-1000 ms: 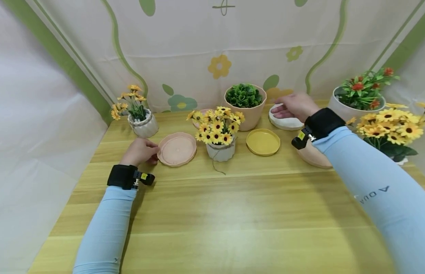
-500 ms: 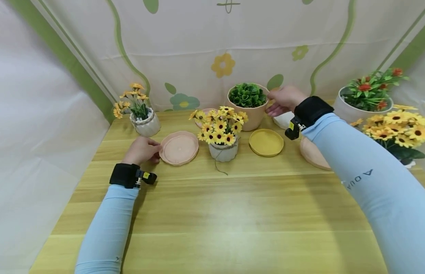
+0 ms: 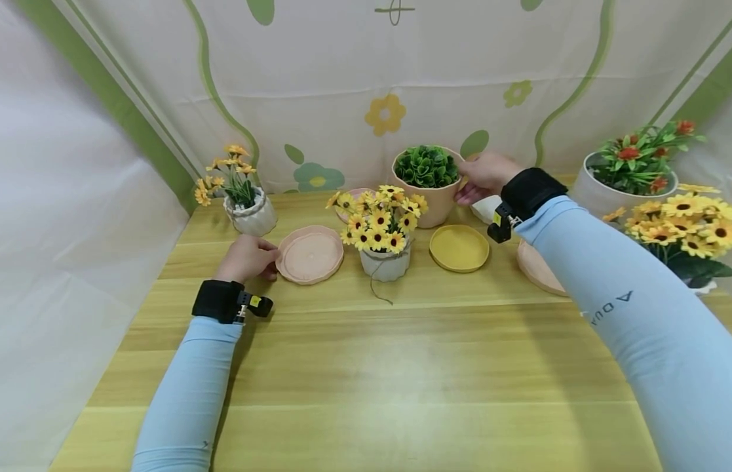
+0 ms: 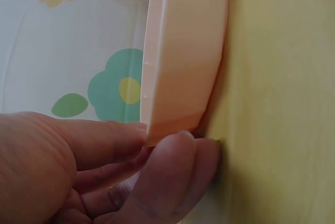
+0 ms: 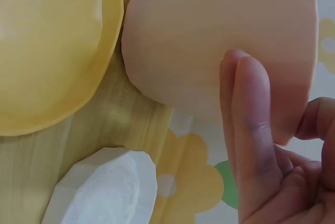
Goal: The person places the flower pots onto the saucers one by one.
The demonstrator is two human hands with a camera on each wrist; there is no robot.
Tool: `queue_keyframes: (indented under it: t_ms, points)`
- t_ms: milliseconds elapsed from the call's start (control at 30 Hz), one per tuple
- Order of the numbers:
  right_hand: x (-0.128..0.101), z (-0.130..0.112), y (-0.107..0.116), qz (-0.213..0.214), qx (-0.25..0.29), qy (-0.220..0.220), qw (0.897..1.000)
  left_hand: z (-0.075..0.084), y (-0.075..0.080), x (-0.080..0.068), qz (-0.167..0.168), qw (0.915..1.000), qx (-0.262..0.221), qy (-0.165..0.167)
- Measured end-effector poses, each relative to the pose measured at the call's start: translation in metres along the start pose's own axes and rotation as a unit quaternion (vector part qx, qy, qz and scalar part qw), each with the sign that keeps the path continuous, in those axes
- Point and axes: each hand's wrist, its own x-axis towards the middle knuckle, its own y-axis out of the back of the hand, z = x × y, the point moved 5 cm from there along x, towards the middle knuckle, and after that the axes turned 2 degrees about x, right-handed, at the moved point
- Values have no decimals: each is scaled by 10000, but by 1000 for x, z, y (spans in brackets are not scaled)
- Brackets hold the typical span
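Observation:
My left hand (image 3: pixel 264 257) holds the left rim of a pink saucer (image 3: pixel 309 254) lying flat on the wooden table (image 3: pixel 401 367). In the left wrist view, the thumb and a finger of that hand (image 4: pixel 162 137) pinch the saucer's edge (image 4: pixel 183 51). My right hand (image 3: pixel 467 187) reaches to the back and grips the right side of a pink pot (image 3: pixel 430 200) holding a green plant. In the right wrist view, the fingers (image 5: pixel 251 109) lie along the pot's wall (image 5: pixel 209 41), and the thumb curls in at the right.
A white pot of small sunflowers (image 3: pixel 383 262) stands between the pink saucer and a yellow saucer (image 3: pixel 459 248). A white saucer (image 3: pixel 485 208) and another pink saucer (image 3: pixel 537 269) lie under my right arm. More flower pots stand at the back left (image 3: pixel 250 213) and right (image 3: pixel 607 190).
My right hand left the white saucer and moved left to the pink pot, where it now takes hold. My left hand stayed on the pink saucer's rim.

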Motion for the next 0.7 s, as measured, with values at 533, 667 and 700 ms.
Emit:
queue_keyframes:
  t_ms: [533, 667, 700]
  points:
    - [-12, -21, 13, 263, -723, 43, 9970, 0, 0, 3, -71, 9998, -163, 64]
    - [-26, -37, 25, 415, -915, 86, 9949, 1, -1, 5, -83, 9998, -181, 89]
    - [-29, -41, 28, 438, -968, 105, 9943, 1, -1, 6, -87, 9998, -173, 89]
